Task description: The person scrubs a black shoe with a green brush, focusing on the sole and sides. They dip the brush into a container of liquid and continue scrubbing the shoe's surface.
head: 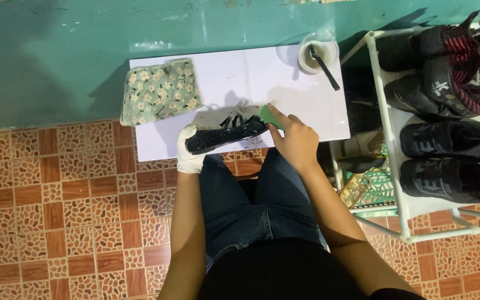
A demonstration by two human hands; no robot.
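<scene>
1. One floral cloth pouch [160,91] lies at the left end of the white table [306,105], clear of the work.
2. The left hand [189,149], in a white glove, is closed around the heel end of one black shoe [226,135], holding it on its side at the table's near edge, above the knees.
3. The right hand [294,139], bare, is curled tight around a green brush [268,115] whose head meets the shoe's toe end.
4. To scrub well, I judge the gloved grip should stay firm so the shoe does not twist, with short strokes kept over the table.
5. One clear cup [318,53] of cloudy liquid holds one dark stick.
6. One white rack [390,128] on the right carries about five dark shoes; overlaps prevent an exact count.
</scene>
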